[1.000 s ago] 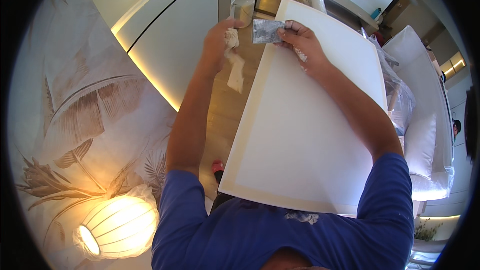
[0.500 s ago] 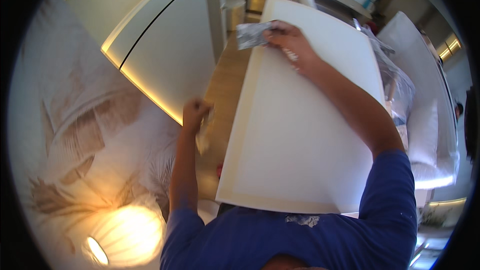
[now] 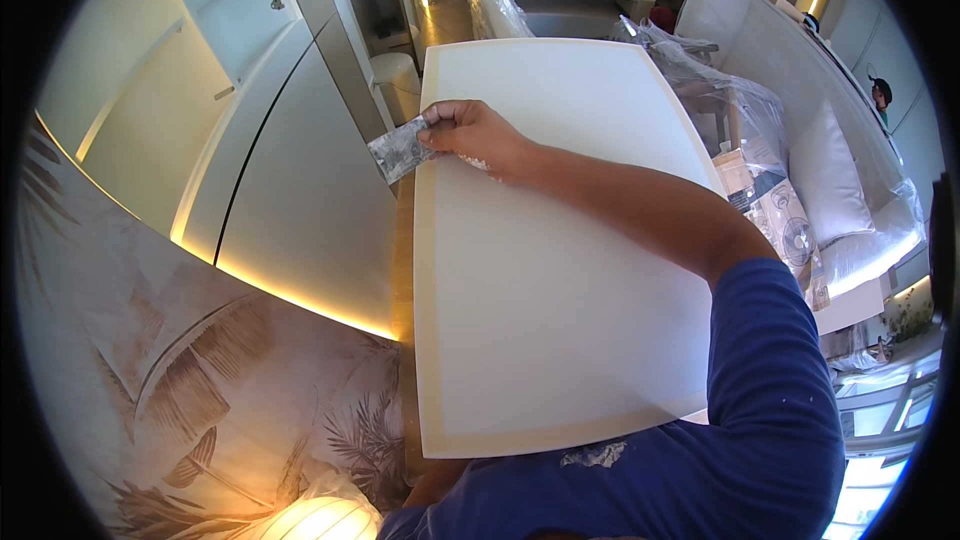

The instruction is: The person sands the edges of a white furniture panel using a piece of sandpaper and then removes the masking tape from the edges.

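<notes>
My right hand point(image 3: 475, 135) pinches a thin grey rectangular plate point(image 3: 400, 150) smeared with white, whose kind I cannot make out. It is at the left edge of a large white panel point(image 3: 570, 270), with the plate reaching out past that edge. White residue marks the side of this hand, and its forearm crosses above the panel. Beige strips point(image 3: 428, 310) like masking tape run along the panel's left and near edges. Only a bit of my left forearm point(image 3: 435, 485) shows at the bottom; the left hand itself is out of sight.
To the left, a white cabinet front point(image 3: 310, 190) glows along its lower edge, above a leaf-patterned wall point(image 3: 210, 370). A lit round lamp point(image 3: 320, 515) is at the bottom. Plastic-wrapped furniture point(image 3: 850, 180) and a cardboard box point(image 3: 780, 210) line the right. One person point(image 3: 880, 92) stands far right.
My view has shifted, and the right hand with the plate appears farther left and lower. My left hand, earlier closed beside the panel with a pale strip by it, has dropped out of view.
</notes>
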{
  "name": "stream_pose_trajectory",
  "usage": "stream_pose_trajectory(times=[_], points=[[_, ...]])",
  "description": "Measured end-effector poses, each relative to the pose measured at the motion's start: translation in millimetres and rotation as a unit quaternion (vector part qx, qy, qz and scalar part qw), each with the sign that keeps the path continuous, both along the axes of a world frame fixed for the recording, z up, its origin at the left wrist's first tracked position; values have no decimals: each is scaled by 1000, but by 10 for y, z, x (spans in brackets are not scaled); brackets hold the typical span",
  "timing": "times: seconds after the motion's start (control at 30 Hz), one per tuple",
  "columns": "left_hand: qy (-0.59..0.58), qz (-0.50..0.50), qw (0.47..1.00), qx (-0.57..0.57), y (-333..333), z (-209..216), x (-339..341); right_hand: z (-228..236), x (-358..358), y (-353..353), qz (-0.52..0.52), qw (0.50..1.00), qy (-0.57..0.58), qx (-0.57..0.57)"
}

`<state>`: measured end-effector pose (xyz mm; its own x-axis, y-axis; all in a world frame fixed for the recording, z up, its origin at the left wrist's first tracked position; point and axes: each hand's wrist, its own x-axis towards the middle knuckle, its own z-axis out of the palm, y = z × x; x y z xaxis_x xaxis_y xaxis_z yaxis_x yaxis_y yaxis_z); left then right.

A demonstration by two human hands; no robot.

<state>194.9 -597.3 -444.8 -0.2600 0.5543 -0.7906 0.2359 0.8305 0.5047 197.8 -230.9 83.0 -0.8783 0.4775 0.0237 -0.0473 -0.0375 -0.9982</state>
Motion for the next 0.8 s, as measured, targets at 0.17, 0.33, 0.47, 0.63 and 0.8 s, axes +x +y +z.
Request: stream_pose_trajectory(times=[0.17, 0.33, 0.47, 0.63, 0.8], points=[[8, -2, 1000, -1, 26, 38, -70, -18, -48, -10, 27, 999, 21, -12], [9, 1, 1000, 2, 99, 38, -93, -33, -48, 36, 13, 1000, 7, 4], [6, -2, 1000, -1, 111, -28, -76, -50, -75, 31, 14, 999, 25, 23], [2, -15, 1000, -5, 86, -166, -10, -127, -77, 146, 27, 998, 38, 45], [1, -12, 1000, -8, 26, -292, 55, -122, 11, 72, 37, 999, 33, 2]])
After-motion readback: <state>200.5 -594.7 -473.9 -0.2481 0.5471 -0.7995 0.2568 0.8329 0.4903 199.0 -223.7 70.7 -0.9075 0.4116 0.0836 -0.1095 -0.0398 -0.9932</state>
